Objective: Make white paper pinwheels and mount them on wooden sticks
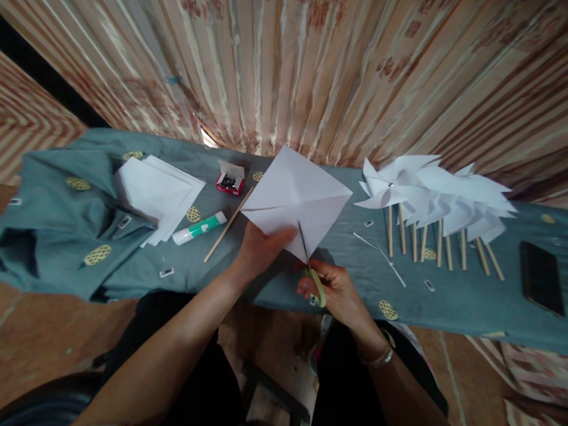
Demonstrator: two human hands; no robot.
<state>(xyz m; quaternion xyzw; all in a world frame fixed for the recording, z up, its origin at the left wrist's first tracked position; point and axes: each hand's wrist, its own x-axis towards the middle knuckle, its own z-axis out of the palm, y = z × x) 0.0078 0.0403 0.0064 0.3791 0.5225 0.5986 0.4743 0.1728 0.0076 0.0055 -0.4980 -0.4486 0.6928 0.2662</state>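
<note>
A white paper square (298,183), turned like a diamond, is held over the cloth-covered table. My left hand (262,248) grips its lower left edge, thumb on top and the other fingers hidden beneath. One slit runs inward from its left corner. In my right hand (339,289) are scissors (316,286) with yellow-green handles. Their blades reach over the paper from its near corner, pointing toward the middle. Just left of the paper lie a thin wooden stick (227,225) and a glue stick (199,228) with a green and white label.
Several paper pinwheels (421,187) on wooden sticks lie in a row at the right, with a dark phone (542,277) beyond. Paper strips (389,265) lie nearer. Leftward are stacked white sheets (160,195) and a small open red box (229,180) of dark pins. A curtain (290,69) hangs behind.
</note>
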